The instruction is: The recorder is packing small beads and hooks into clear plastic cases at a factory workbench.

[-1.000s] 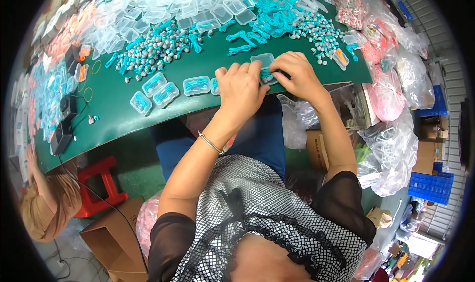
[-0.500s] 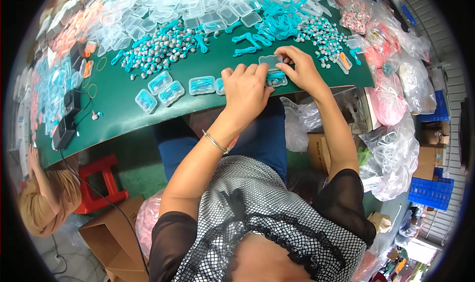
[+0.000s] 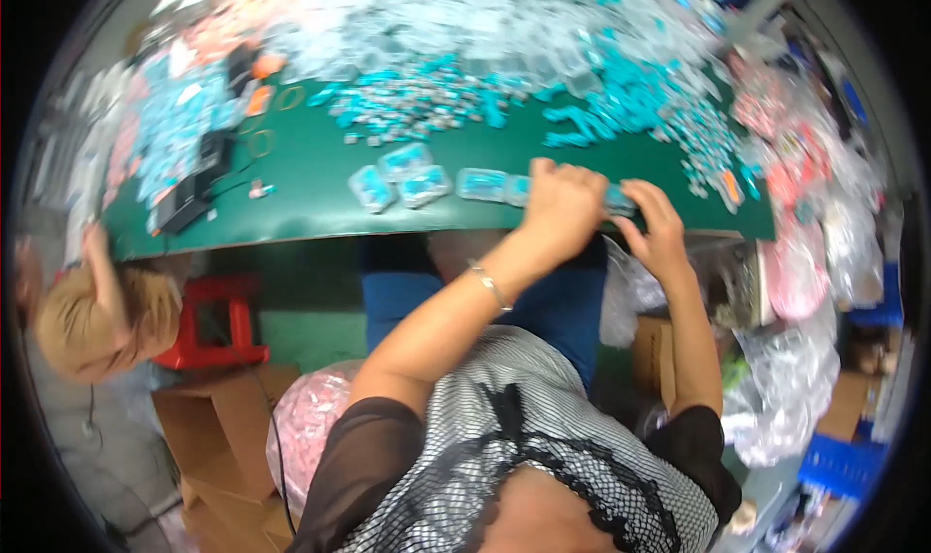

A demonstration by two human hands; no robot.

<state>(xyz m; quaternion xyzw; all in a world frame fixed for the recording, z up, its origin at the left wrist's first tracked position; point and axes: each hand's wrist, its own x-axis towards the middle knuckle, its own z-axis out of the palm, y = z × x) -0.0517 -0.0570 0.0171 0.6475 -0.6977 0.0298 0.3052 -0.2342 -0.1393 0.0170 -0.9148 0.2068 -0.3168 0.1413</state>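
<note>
A small clear plastic box (image 3: 618,200) with turquoise cord inside lies at the table's front edge, and its lid looks down. My left hand (image 3: 570,207) is closed over its left part, fingers bent and mostly hidden from above. On the right end, my right hand (image 3: 658,231) grips the same box between thumb and fingers. Just left of my left hand is a row of filled boxes (image 3: 482,184), partly covered by that hand. Farther left, three more filled boxes (image 3: 424,186) sit in a cluster. Motion blurs the picture.
Behind are piles of turquoise-and-grey small pieces (image 3: 417,97), turquoise cord bundles (image 3: 630,88) and empty clear boxes (image 3: 388,30). Black devices (image 3: 184,199) with a cable stand at left. A co-worker (image 3: 107,311) is beside a red stool (image 3: 218,320). Plastic bags (image 3: 800,272) crowd the right.
The whole view has shifted, so the table and hands appear farther right. The box's raised lid has come down, and my right hand has moved from the lid to the box's right end.
</note>
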